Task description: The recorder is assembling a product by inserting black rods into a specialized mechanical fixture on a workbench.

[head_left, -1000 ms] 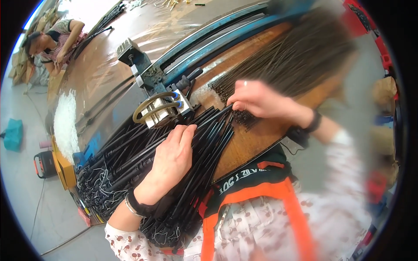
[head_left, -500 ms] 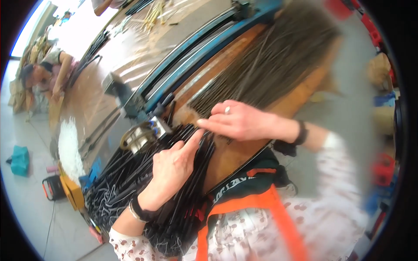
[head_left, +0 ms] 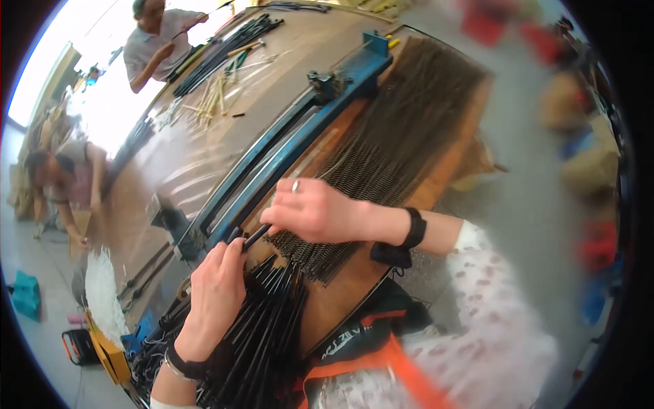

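Your left hand (head_left: 216, 293) and right hand (head_left: 315, 213) both pinch one black rod (head_left: 253, 238) above the rod bundle (head_left: 262, 341); your fingers hide its ends; the wooden board (head_left: 354, 269) beyond blurs.

Long wooden workbench (head_left: 204, 163) under blue metal rail (head_left: 286, 146), black rods (head_left: 266, 334), coiled springs (head_left: 402, 143).

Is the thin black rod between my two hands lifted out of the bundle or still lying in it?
Lifted out: the thin black rod is pinched between left hand and right hand, above the bundle of black rods.
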Action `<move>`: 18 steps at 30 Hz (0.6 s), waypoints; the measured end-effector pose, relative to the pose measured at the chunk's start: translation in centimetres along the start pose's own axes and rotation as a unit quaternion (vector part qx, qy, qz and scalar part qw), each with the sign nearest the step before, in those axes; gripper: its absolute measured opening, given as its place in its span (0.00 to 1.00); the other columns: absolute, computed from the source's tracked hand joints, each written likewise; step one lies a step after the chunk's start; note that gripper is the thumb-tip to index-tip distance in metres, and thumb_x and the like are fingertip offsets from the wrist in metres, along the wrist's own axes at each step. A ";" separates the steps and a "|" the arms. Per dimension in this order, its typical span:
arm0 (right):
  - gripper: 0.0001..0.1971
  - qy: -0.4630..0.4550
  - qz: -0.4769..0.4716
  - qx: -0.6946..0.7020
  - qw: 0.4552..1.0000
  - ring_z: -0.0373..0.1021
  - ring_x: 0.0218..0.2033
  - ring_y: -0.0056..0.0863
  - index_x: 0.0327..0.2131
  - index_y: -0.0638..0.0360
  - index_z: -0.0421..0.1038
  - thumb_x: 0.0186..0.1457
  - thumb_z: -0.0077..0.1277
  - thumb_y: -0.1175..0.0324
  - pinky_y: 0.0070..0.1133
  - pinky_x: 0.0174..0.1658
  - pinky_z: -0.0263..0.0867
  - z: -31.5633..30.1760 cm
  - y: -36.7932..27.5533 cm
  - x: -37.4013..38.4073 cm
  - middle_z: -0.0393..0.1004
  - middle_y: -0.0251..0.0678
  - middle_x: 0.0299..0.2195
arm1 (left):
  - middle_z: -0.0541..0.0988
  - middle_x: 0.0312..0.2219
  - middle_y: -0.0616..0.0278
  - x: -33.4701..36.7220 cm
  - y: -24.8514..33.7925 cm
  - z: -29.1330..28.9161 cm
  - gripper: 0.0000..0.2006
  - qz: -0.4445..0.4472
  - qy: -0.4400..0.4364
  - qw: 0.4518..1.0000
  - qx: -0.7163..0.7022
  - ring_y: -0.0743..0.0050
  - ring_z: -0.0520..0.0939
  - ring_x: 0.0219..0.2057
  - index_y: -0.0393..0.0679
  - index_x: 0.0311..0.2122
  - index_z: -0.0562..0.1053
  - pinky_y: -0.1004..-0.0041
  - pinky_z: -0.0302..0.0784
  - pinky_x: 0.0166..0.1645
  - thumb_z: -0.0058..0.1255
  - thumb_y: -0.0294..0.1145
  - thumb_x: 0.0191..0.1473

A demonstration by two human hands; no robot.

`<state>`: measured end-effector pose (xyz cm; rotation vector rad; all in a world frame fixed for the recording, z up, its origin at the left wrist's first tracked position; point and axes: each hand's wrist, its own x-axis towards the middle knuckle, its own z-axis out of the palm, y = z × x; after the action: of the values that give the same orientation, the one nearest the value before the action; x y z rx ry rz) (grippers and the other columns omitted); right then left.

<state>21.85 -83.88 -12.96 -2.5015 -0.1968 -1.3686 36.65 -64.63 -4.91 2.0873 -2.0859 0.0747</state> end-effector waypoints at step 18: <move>0.14 -0.051 0.188 0.020 0.981 0.73 0.46 0.29 0.50 0.62 0.74 0.61 0.53 0.73 0.25 0.50 0.67 -9.2 9.3 -4.1 0.78 0.38 0.44 | 0.72 0.24 0.60 4.4 4.1 3.4 0.09 -0.002 0.346 0.938 -0.030 0.62 0.76 0.26 0.41 0.32 0.73 0.69 0.73 0.27 0.52 0.28 0.41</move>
<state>14.58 -95.52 -13.32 -2.4159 0.2173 -1.0749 32.29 -69.47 -7.11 1.6819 -1.6193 0.6351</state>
